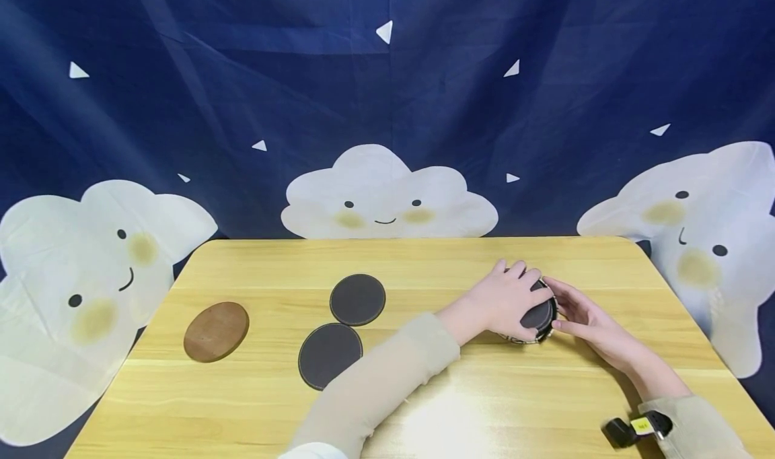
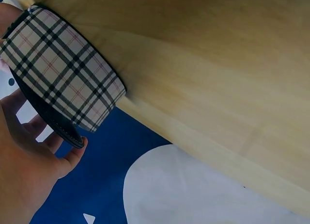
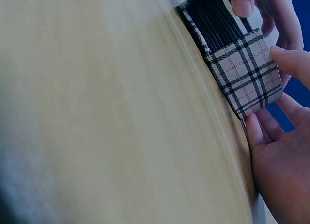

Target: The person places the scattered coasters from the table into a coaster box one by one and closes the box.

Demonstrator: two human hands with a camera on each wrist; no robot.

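Observation:
A plaid round coaster holder point(image 2: 68, 64) stands on the table at the right in the head view. My left hand point(image 1: 508, 301) reaches over its top, fingers spread along the far side and thumb at the near side. It holds a black round coaster point(image 1: 535, 318). In the left wrist view this coaster point(image 2: 53, 120) sits tilted at the holder's open top, fingertips at its edge. My right hand point(image 1: 596, 321) grips the holder's right side between thumb and fingers. In the right wrist view, a stack of dark coasters point(image 3: 215, 23) shows through the side opening of the holder point(image 3: 247, 73).
Two black coasters point(image 1: 358, 300) lie flat left of centre, their edges meeting; my left sleeve point(image 1: 387, 378) partly covers the nearer coaster point(image 1: 327, 351). A brown disc point(image 1: 216, 332) lies farther left. Behind the wooden table point(image 1: 272, 264) hangs a blue cloud-print curtain point(image 1: 387, 95).

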